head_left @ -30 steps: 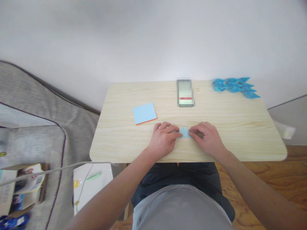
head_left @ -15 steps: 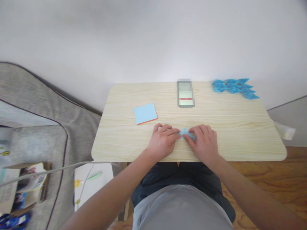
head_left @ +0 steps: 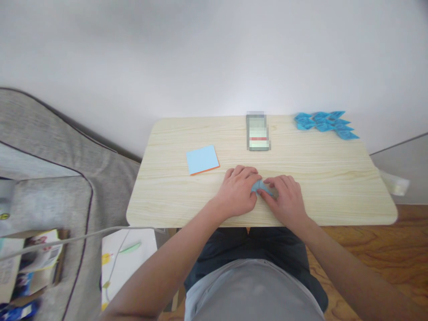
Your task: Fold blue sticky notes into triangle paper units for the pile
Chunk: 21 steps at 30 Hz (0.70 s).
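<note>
Your left hand's [head_left: 236, 191] thumb and forefinger pinch the left end of a small folded blue paper [head_left: 260, 185], while your right hand's [head_left: 286, 196] thumb and forefinger pinch its right end. The other fingers curl loosely. How the layers lie under the fingertips, I cannot tell. I think you hold both ends so that the paper does not slip or turn. It is low over the table [head_left: 351, 191], closer to the near edge than to the far one, and your forearms cross this near edge.

Far and left of your left hand lies a light blue paper pad [head_left: 202, 159] with an orange rim, probably placed for easy reach. A phone [head_left: 257, 132], its screen blurred, lies beyond the paper, perhaps to be looked at. At the far right, darker blue folded pieces [head_left: 323, 121] sit close together, it seems to be out of your elbows' way.

The wall [head_left: 207, 67] limits the far edge; the widest room for moving is rightward.
</note>
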Available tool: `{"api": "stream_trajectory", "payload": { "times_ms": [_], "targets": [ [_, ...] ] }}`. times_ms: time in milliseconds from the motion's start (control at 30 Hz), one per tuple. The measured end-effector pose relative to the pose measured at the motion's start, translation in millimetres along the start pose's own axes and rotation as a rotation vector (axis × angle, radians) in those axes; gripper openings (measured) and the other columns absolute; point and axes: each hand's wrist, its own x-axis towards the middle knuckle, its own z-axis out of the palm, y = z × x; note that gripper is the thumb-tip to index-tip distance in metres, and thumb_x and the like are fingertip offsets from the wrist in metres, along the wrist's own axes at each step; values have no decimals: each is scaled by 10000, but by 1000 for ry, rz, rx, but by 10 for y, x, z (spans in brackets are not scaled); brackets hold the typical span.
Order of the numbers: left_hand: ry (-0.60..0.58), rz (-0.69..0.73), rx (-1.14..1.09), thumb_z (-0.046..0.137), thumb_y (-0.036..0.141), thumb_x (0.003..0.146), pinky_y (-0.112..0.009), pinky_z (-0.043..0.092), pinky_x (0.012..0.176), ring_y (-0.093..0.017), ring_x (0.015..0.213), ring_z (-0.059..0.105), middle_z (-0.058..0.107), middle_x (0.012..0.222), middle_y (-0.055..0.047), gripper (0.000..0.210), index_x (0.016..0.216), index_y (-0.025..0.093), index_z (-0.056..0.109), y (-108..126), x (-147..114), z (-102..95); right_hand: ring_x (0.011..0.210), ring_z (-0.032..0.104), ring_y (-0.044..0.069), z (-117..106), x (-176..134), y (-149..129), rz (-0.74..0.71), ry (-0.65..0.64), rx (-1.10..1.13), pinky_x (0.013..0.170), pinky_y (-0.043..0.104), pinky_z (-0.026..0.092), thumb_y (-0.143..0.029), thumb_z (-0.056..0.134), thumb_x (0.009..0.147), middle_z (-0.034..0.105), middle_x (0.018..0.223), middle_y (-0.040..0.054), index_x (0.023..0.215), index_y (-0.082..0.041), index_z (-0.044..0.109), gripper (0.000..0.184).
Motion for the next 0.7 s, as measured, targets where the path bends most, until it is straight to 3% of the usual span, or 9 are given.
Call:
{"api": "stream_trajectory", "payload": {
  "times_ms": [167,267,367,500,600,700],
  "targets": [
    [-54,-6,-10,616,134,775,-458,434,921,-282,1064,573,682,1057,-55,326,1082,242,593,10,105,-30,962,585,270,-78,-28,115,-1,-3,106,880,444,440,-376,702,886,681,984,65,1114,-235,652,272],
    [-73,-29,-135,564,89,784,-396,453,811,-229,890,606,667,894,-12,300,1040,244,578,15,137,-35,975,600,276,-133,-17,138,9,-36,162,888,455,456,-354,718,871,702,996,63,1066,-246,685,225],
    [-56,-63,-378,536,92,818,-331,464,745,-177,807,598,650,855,4,228,985,232,604,10,156,-28,946,623,262,-190,8,118,81,-32,297,867,438,478,-344,709,874,716,955,46,963,-256,706,125],
    [10,-172,-747,610,175,841,-281,459,713,-136,762,577,623,811,16,98,936,196,624,15,174,23,867,656,220,-263,34,21,269,-51,569,831,392,504,-402,701,880,727,898,12,947,-252,718,165],
    [4,-257,-1001,683,239,819,-255,437,650,-112,687,551,594,759,28,142,918,176,603,38,170,63,825,660,207,-305,52,-80,319,-58,725,811,374,513,-413,693,889,731,858,8,914,-238,711,177],
    [16,-263,-984,686,228,825,-277,450,696,-126,738,574,642,808,8,113,908,174,631,81,141,23,815,657,201,-363,81,-171,342,-25,729,808,366,510,-367,681,897,728,862,9,899,-236,700,132]
  ]
}}
